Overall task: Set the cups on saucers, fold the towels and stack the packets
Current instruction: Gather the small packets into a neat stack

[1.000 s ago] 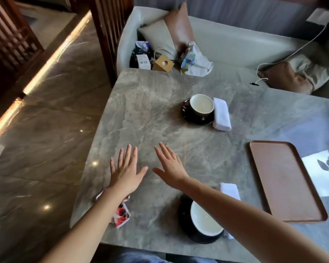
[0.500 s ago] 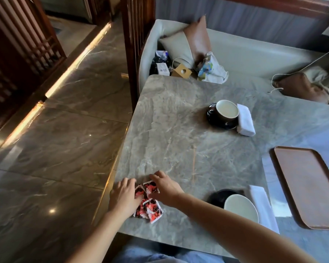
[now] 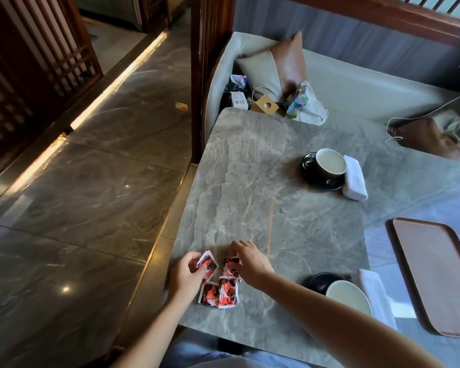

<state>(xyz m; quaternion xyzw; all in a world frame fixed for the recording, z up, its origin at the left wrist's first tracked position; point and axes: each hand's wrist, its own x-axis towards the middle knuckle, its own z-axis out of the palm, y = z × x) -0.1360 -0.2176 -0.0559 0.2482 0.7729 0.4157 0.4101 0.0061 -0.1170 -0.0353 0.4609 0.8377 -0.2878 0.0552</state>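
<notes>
Presently, four red-and-white packets are recorded at the near left edge of the bench (image 3: pixel 250 181). One packet (image 3: pixel 207 264) is pinched and lifted, tilted, in the fingers (image 3: pixel 197 266) of the left hand (image 3: pixel 185 278); a second packet (image 3: pixel 231 264) is gripped at its top edge by the fingers of the right hand (image 3: pixel 250 261). Two further packets (image 3: pixel 219 294) are noted lying flat and overlapping just below both sets of fingers, unheld. A second earlier both hands were held open and spread above bare stone, with the packets lying by the left wrist; half a second earlier the hands had come down onto the cluster; two packets are now taken up. Stacking is thus judged to be begun, with no stack yet formed. Well beyond the fingers, a far cup (image 3: pixel 329 164) is listed as seated on its dark saucer (image 3: pixel 319 181), a folded white towel (image 3: pixel 355 179) touching its right side. To the right of the right forearm, a near cup (image 3: pixel 348 297) is seen on a second saucer (image 3: pixel 322 281), a second towel (image 3: pixel 375 290) just beside it, its fold partly hidden by the arm. The cup and towel steps are judged largely complete. A brown tray (image 3: pixel 436 274) is entered further right, carrying nothing.
</notes>
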